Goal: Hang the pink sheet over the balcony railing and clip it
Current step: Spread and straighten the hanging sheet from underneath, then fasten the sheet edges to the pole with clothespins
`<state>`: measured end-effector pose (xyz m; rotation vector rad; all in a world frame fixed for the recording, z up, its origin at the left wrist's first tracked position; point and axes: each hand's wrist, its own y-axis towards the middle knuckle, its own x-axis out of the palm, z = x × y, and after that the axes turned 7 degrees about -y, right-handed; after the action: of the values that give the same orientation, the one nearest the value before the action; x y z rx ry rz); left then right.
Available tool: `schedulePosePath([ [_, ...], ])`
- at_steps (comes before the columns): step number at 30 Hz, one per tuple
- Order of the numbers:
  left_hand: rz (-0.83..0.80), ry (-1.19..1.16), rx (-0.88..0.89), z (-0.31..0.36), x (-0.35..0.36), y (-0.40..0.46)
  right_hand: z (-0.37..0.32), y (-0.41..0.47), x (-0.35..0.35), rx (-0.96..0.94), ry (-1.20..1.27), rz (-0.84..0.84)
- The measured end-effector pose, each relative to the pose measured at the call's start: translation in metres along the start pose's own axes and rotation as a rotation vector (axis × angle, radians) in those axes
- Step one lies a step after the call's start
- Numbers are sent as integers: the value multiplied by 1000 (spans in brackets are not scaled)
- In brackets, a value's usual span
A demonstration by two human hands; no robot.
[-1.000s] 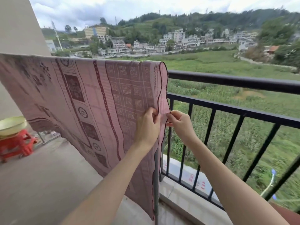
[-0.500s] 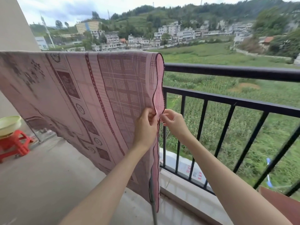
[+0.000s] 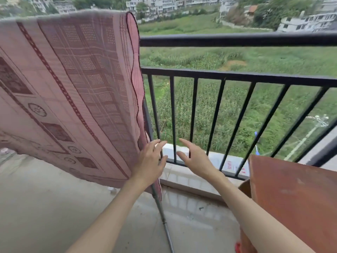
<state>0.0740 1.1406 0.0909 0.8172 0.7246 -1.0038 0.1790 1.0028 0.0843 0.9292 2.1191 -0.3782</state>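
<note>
Nearest, two bare forearms reach forward over the concrete floor (image 3: 45, 207). A brown tabletop (image 3: 295, 194) sits at the near right, and a thin metal pole (image 3: 162, 214) leans up from the floor toward the sheet. The left hand (image 3: 149, 159) is spread wide, fingers loose, right at the sheet's lower right edge; whether it touches the cloth cannot be told. The right hand (image 3: 195, 157) is open too, holding nothing, just before the bars. The pink sheet (image 3: 73, 88) hangs draped over the left part of the black railing (image 3: 237, 40). Beyond lie green fields (image 3: 237, 59) and buildings (image 3: 306, 22).
</note>
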Motion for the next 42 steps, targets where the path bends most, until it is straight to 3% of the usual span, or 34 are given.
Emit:
schedulePosePath([
  [3, -148, 126, 154, 1, 36, 2, 41, -34, 8, 90, -234, 66],
  [7, -336, 89, 308, 17, 72, 5, 67, -97, 7, 371, -364, 116],
  [14, -685, 57, 661, 51, 137, -64, 69, -259, 46, 913, -339, 211],
  [20, -869, 30, 814, 59, 170, -121, 58, -333, 89, 1188, -219, 313],
  [26, -1018, 43, 857, 91, 215, -134, 117, -334, 93, 1322, -102, 394],
  [35, -1011, 48, 923, 82, 268, -94, 154, -258, 112, 1295, -84, 416],
  [39, -983, 2, 861, 53, 259, -69, 143, -235, 122, 1255, -50, 450],
  [42, -1033, -60, 712, 31, 243, -57, 125, -223, 126, 1269, 6, 438],
])
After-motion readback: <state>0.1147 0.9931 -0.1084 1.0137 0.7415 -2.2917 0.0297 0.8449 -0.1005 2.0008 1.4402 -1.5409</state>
